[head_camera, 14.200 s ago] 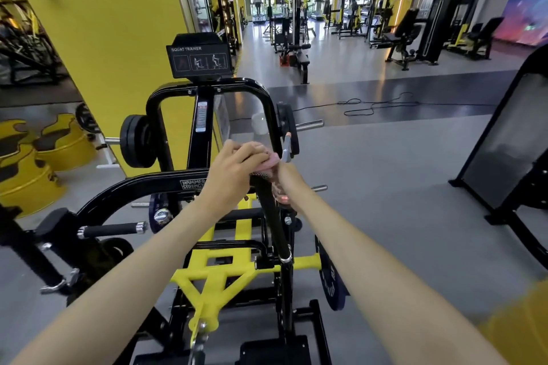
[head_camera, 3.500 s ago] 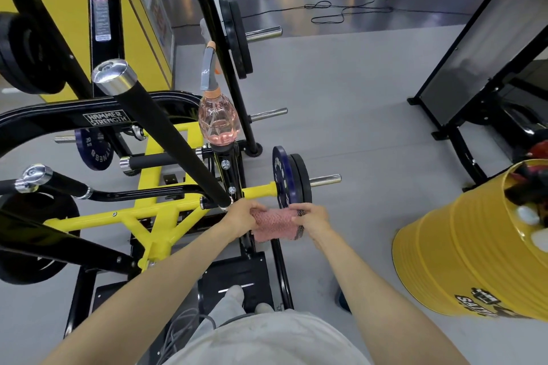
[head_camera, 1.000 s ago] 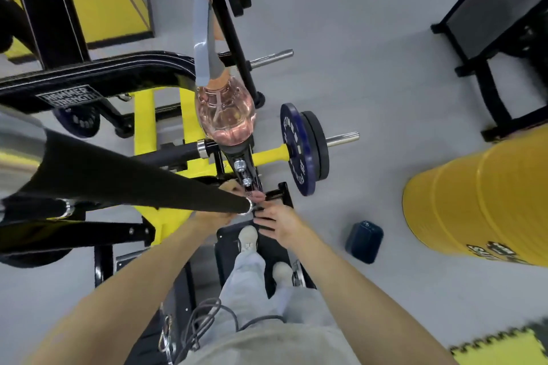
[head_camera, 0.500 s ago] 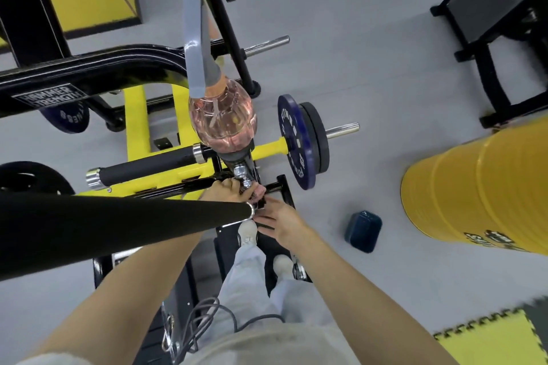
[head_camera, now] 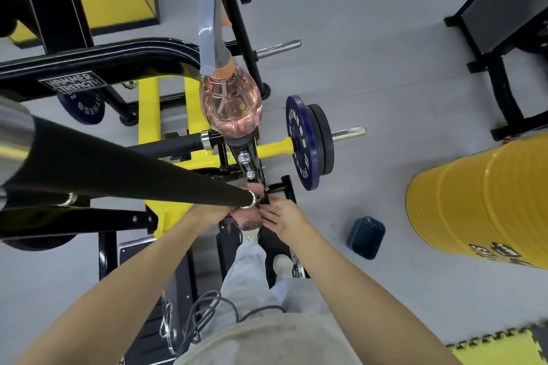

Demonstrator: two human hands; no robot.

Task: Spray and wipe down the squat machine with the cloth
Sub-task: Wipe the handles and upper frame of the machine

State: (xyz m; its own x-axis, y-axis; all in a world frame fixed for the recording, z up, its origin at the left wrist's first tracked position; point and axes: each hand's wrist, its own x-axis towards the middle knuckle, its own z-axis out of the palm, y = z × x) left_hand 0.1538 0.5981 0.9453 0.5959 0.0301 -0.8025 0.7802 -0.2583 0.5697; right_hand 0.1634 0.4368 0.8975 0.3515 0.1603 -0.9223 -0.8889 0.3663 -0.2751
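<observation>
I look straight down at the black and yellow squat machine (head_camera: pixel 149 115). The pink cloth (head_camera: pixel 250 218) is bunched low on the machine's black frame, between my hands. My left hand (head_camera: pixel 219 210) grips the cloth and is partly hidden behind a thick black handle bar (head_camera: pixel 118 169) that crosses the view. My right hand (head_camera: pixel 280 213) touches the cloth's right edge, fingers spread on the frame. The pink spray bottle (head_camera: pixel 231 104) with a grey trigger stands on the machine just beyond my hands.
A blue weight plate (head_camera: pixel 302 142) sits on a sleeve to the right. A yellow barrel (head_camera: pixel 486 198) stands at the right, a small dark blue box (head_camera: pixel 366 235) on the floor beside it. My legs and feet are below my hands. Another black frame (head_camera: pixel 498 24) is at top right.
My head has shifted slightly, so the black handle bar now crosses higher. Both hands stay low on the frame with the cloth, moving only a little.
</observation>
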